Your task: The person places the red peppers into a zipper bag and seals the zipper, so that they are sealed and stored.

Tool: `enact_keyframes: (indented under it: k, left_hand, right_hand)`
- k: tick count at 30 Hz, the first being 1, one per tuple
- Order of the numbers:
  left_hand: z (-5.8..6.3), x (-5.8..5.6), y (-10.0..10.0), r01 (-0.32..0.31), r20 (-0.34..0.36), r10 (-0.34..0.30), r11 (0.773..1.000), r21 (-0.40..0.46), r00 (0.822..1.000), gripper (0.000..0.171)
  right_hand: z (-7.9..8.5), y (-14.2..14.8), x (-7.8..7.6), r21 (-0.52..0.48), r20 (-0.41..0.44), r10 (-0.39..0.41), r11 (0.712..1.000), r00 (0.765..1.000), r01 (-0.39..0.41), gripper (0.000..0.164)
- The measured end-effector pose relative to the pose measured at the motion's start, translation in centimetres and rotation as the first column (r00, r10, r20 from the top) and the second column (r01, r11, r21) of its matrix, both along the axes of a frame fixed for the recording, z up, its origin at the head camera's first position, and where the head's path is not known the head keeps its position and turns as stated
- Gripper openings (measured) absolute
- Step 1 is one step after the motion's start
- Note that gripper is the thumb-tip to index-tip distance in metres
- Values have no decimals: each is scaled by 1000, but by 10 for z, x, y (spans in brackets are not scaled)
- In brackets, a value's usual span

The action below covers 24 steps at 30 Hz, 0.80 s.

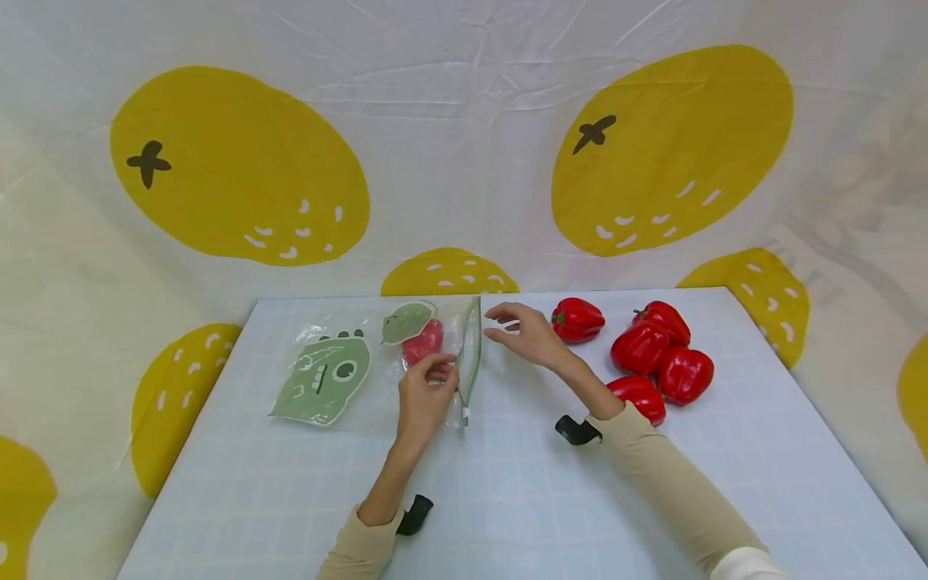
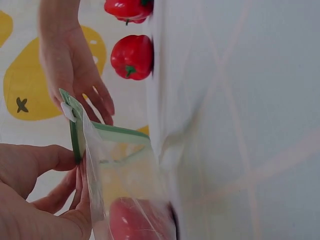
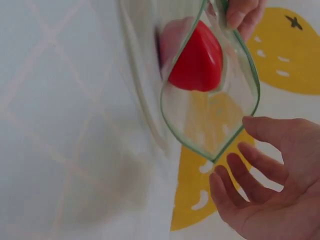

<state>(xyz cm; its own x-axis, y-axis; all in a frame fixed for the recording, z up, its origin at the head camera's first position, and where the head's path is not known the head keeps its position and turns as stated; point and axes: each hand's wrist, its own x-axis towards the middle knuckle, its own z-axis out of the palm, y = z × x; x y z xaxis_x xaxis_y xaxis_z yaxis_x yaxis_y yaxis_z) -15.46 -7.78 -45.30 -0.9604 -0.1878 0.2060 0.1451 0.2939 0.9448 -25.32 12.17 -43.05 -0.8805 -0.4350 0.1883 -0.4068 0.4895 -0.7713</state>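
Note:
A clear zip bag [image 1: 319,383] with a green cartoon print lies on the table, its green-edged mouth [image 3: 172,127] gaping to the right. Inside it sits a red bell pepper [image 3: 197,62], seen through the plastic in the head view. My left hand [image 1: 424,399] pinches the near side of the mouth between thumb and fingers, close to the white slider [image 2: 68,112]. Just right of the mouth, my right hand [image 1: 532,334] holds nothing; its fingers are loosely bent, with one fingertip right at the green rim in the right wrist view.
Several more red bell peppers [image 1: 640,348] lie on the right of the table, beyond the right forearm. One pepper [image 1: 577,321] stands a little apart, close behind the right hand. A fabric backdrop [image 1: 464,161] with yellow fruit prints rises behind the table.

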Motion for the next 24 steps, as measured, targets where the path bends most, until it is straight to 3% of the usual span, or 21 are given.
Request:
enact_keyframes:
  k: [13,24]
  left_hand:
    - [0,-1,-2,0,-17,1,1000,9,1000,15]
    - [-1,0,-2,2,-26,-2,1000,23,1000,14]
  right_hand:
    - [20,33,0,129,15,-159,979,987,156,40]
    - [22,59,-1,228,-12,-249,943,969,245,44]
